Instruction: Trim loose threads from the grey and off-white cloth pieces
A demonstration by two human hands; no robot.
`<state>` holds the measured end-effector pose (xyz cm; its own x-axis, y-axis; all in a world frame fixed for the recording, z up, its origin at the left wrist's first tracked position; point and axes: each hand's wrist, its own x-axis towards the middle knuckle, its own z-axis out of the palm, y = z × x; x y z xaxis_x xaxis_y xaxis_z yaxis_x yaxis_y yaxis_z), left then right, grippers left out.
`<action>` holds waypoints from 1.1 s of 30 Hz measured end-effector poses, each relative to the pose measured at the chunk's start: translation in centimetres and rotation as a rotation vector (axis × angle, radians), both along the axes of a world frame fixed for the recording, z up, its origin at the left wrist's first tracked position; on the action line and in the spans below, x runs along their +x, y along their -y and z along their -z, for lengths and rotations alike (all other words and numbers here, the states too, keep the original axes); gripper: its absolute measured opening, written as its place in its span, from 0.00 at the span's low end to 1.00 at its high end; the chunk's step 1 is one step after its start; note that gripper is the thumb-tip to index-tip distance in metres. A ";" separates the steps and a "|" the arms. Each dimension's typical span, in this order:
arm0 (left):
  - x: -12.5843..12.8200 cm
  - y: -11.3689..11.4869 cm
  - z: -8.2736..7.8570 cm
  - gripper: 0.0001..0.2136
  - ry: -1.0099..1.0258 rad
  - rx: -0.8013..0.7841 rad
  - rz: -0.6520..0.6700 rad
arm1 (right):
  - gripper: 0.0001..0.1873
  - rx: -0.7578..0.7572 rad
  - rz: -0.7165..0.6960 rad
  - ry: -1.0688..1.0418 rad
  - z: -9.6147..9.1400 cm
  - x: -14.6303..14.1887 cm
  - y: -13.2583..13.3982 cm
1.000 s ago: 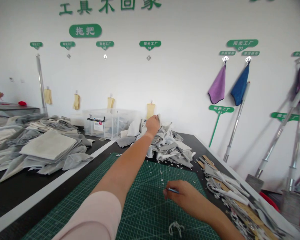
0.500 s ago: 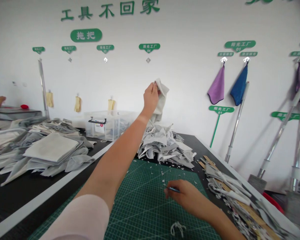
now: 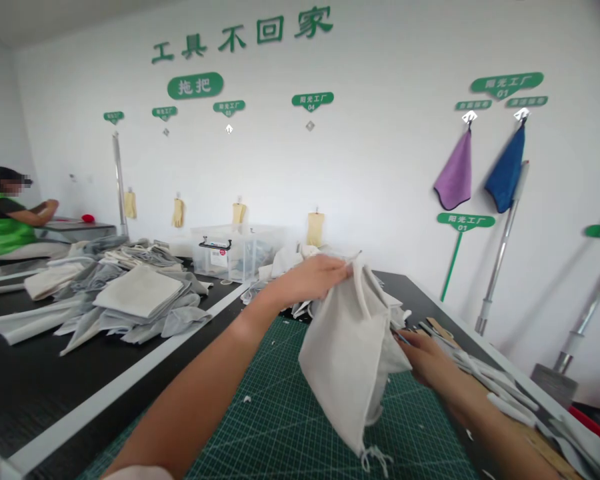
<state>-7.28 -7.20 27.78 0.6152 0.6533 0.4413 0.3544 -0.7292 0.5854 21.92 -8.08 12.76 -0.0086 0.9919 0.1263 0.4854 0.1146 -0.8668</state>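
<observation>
My left hand is closed on the top of a pale grey fabric piece, which hangs in folds with stitched edges and looks like a bag. My right hand is closed around a slim blue tool beside the cloth's right edge. The tool's tip is hidden, so its kind is unclear. White string shows by the cloth's lowest corner; I cannot tell whether it is attached. Below lies a green cutting mat. Behind my left hand is a heap of similar cloths.
On the left, a large pile of folded grey cloths lies beside a clear plastic box. Cloth strips line the table's right edge. Purple cloth and blue cloth hang on the wall. A person in a green vest sits far left.
My left hand has brought the fabric piece down from above the heap to over the mat. My right hand has moved up and right, to the cloth's edge. The view has swung left.
</observation>
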 end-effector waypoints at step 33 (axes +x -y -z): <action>1.0 1.8 22.6 0.16 -0.493 0.171 -0.344 | 0.28 -0.274 -0.391 0.323 6.6 -3.3 1.3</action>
